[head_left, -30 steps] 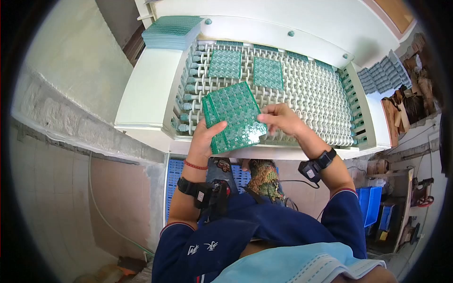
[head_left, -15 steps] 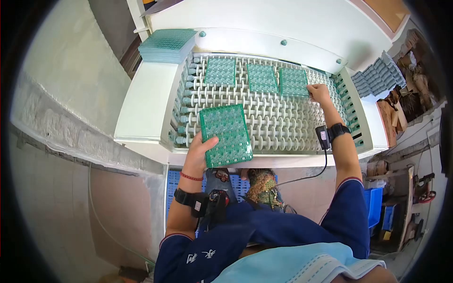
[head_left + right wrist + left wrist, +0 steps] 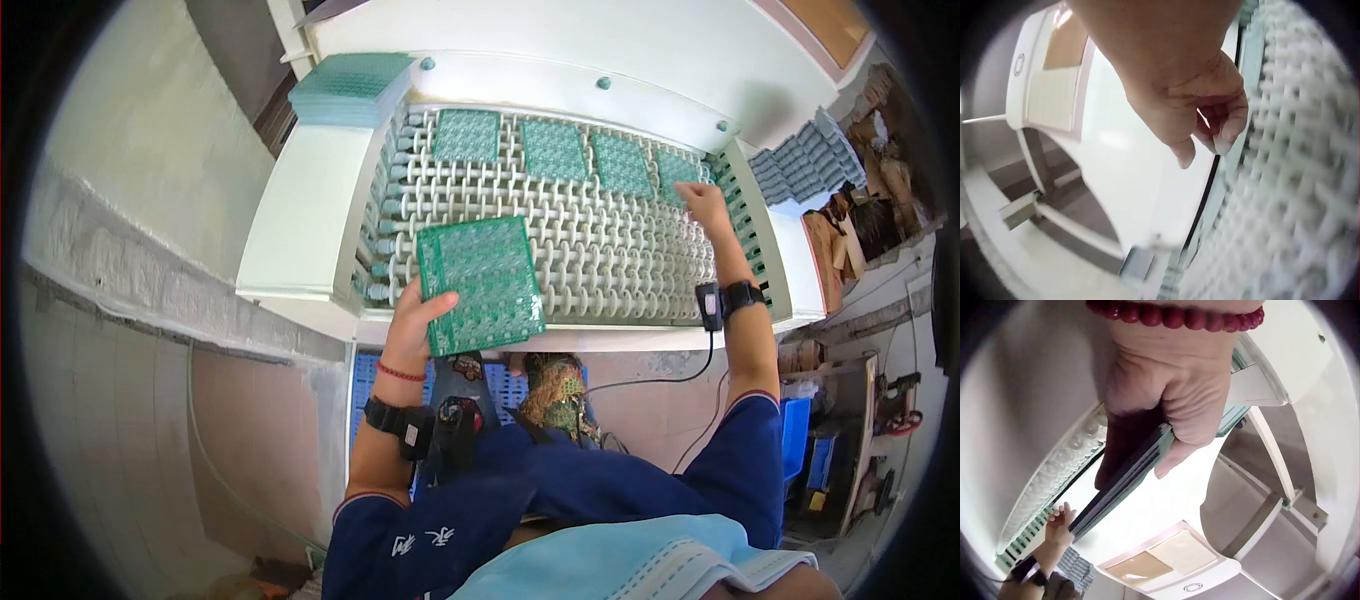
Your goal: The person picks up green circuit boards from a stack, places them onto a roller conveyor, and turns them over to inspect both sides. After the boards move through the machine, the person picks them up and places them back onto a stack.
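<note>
A small stack of green printed circuit boards [image 3: 482,285] is gripped at its edge by the left hand [image 3: 410,318], the thumb laid over the top board. The right hand [image 3: 707,206] is held with fingers loosely bent and nothing pinched, just beside the rightmost single board [image 3: 676,170]; whether that board is touched cannot be told. To this hand's left, three more boards [image 3: 554,150] are spread along the white roller conveyor [image 3: 620,270]. Beyond the left hand, a taller board stack [image 3: 350,90] is seen.
</note>
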A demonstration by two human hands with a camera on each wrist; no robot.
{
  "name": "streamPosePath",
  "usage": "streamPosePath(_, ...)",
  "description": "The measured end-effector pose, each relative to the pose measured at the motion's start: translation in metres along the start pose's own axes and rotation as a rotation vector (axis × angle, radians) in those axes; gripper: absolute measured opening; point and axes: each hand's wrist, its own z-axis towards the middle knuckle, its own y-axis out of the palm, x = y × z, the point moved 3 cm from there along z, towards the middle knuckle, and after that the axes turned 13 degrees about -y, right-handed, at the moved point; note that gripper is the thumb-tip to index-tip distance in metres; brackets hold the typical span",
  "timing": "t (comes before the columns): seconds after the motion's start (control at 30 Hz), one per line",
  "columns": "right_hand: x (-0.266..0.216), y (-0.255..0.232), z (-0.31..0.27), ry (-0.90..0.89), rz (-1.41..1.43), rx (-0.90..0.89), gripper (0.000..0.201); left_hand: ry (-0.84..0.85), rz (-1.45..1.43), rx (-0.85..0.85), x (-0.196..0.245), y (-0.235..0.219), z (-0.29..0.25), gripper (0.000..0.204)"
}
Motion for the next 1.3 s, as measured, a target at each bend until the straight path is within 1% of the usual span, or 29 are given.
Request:
streamPosePath(0.03, -0.045, 0.019, -0.018, -0.045, 0.107, -0.098, 0.046, -0.007, -0.001, 0.007, 0.002, 0.004, 0.0, 0.047)
streamPosePath(0.1, -0.102, 0.065, -0.05, -0.057, 0.336, -0.378, 0.05, -0.011, 0.02, 0.029, 0.001, 0.005, -0.001, 0.047)
streamPosePath(0.17, -0.159, 0.1, -0.089, -0.063, 0.562, -0.593, 0.039, -0.009, 0.075, 0.034, 0.0, 0.003, 0.0, 0.046)
streamPosePath(0.23, -0.182, 0.132, -0.115, 0.001, 0.678, -0.793, 0.032, -0.008, 0.09, 0.006, 0.001, 0.004, 0.0, 0.046)
streamPosePath(0.27, -0.19, 0.14, -0.121, 0.033, 0.728, -0.887, 0.029, -0.006, 0.099, -0.016, 0.002, 0.006, 0.0, 0.045)
streamPosePath(0.37, -0.202, 0.146, -0.114, 0.086, 0.743, -0.821, 0.02, 0.008, 0.086, 0.003, 0.005, 0.005, -0.004, 0.045)
streamPosePath(0.4, -0.201, 0.147, -0.109, 0.091, 0.795, -0.787, 0.021, 0.014, 0.118, 0.031, 0.006, 0.004, -0.006, 0.047)
streamPosePath(0.5, -0.209, 0.148, -0.087, 0.061, 0.884, -0.68, 0.019, -0.029, 0.051, -0.056, 0.001, -0.001, -0.009, 0.052)
streamPosePath(0.53, -0.212, 0.15, -0.08, 0.055, 0.917, -0.67, 0.017, -0.07, -0.001, -0.101, -0.002, 0.0, -0.012, 0.054)
streamPosePath(0.63, -0.222, 0.164, -0.065, 0.125, 0.981, -0.598, 0.017, -0.191, -0.144, -0.226, -0.018, 0.006, -0.029, 0.057)
streamPosePath(0.67, -0.225, 0.171, -0.062, 0.136, 0.95, -0.584, 0.019, -0.226, -0.187, -0.265, -0.025, 0.009, -0.036, 0.057)
streamPosePath(0.77, -0.226, 0.19, -0.055, 0.021, 0.524, -0.571, 0.024, -0.298, -0.26, -0.331, -0.042, 0.008, -0.05, 0.058)
streamPosePath(0.8, -0.222, 0.193, -0.053, -0.005, 0.448, -0.558, 0.026, -0.305, -0.267, -0.338, -0.043, 0.008, -0.054, 0.058)
streamPosePath(0.83, -0.217, 0.19, -0.051, 0.009, 0.461, -0.548, 0.025, -0.308, -0.272, -0.347, -0.043, 0.008, -0.057, 0.058)
streamPosePath(0.9, -0.203, 0.177, -0.043, 0.028, 0.479, -0.529, 0.024, -0.26, -0.304, -0.306, -0.036, 0.009, -0.062, 0.061)
streamPosePath(0.93, -0.207, 0.158, -0.046, 0.017, 0.475, -0.499, 0.024, -0.239, -0.324, -0.285, -0.033, 0.01, -0.064, 0.062)
streamPosePath(1.03, -0.171, 0.128, -0.04, 0.024, 0.443, -0.406, 0.025, -0.221, -0.297, -0.282, -0.022, 0.006, -0.067, 0.053)
streamPosePath(1.13, -0.14, 0.103, -0.04, -0.041, 0.283, -0.354, 0.031, -0.161, -0.222, -0.243, -0.018, 0.006, -0.059, 0.051)
streamPosePath(1.17, -0.132, 0.098, -0.044, -0.036, 0.256, -0.351, 0.033, -0.147, -0.172, -0.188, -0.017, 0.009, -0.056, 0.049)
streamPosePath(1.23, -0.141, 0.085, -0.066, -0.037, 0.207, -0.35, 0.038, -0.108, -0.068, -0.076, -0.013, 0.017, -0.048, 0.047)
streamPosePath(1.27, -0.141, 0.09, -0.083, 0.016, 0.331, -0.413, 0.044, -0.105, -0.011, -0.052, -0.013, 0.019, -0.042, 0.047)
streamPosePath(1.3, -0.152, 0.095, -0.106, 0.016, 0.443, -0.488, 0.04, -0.105, 0.046, -0.027, -0.014, 0.021, -0.035, 0.047)
